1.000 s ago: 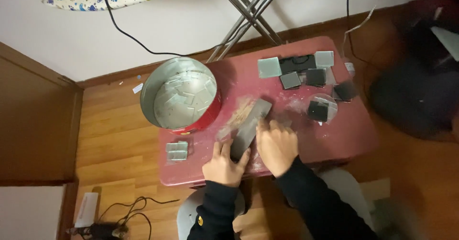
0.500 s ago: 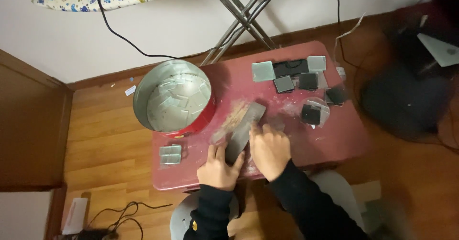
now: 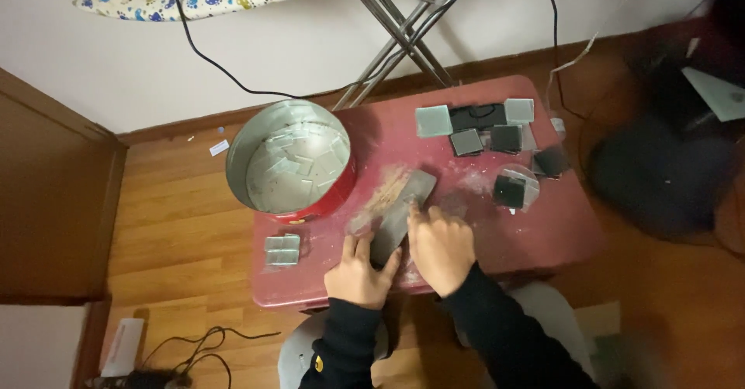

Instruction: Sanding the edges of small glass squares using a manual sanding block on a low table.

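A long grey rectangular block lies slanted on a small dark-red table. My left hand grips its near end, fingers wrapped around the block. My right hand rests flat on the block's right side, one finger stretched along its edge. Pale dust is smeared on the tabletop around the block.
A round red tin holding several glass squares stands at the table's back left. Several grey and dark square tiles lie at the back right. A small stack of glass squares sits front left. Ironing-board legs and black cables stand behind.
Both hands stay on the grey block. The view has shifted slightly; the hands and block keep nearly the same place on the table.
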